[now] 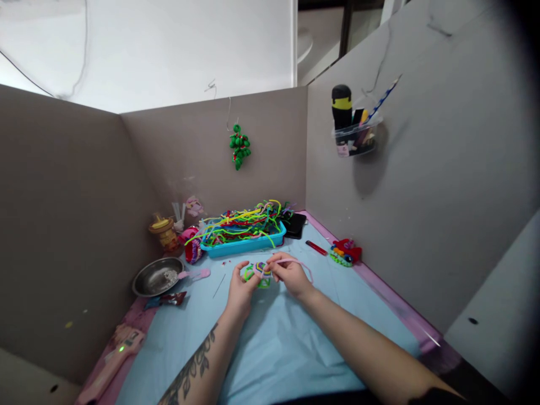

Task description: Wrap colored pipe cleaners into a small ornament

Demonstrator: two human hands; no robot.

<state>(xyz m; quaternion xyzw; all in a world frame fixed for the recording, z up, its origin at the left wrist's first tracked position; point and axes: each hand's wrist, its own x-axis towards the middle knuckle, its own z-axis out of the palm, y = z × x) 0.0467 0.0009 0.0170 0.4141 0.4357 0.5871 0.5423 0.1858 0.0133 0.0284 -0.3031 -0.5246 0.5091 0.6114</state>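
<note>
Over the middle of the blue-covered table, my left hand point(243, 288) grips a small multicoloured craft piece point(262, 269) with green, purple, yellow and pink strands. It looks made of fuzzy pipe cleaners, and its exact shape is partly hidden by my fingers. Pressed up to its right side, my right hand point(290, 273) pinches a pink pipe cleaner point(304, 266). The strand's loose end curves out past my knuckles to the right. Both hands are close together, touching the piece from either side.
A blue tray point(244, 246) heaped with coloured pipe cleaners stands behind my hands. Left are a metal bowl point(145, 284) and a pink hot glue gun point(116, 360). A red cutter point(316, 247) and colourful finished pieces point(346, 253) lie right. Grey partitions point(270, 140) enclose the table.
</note>
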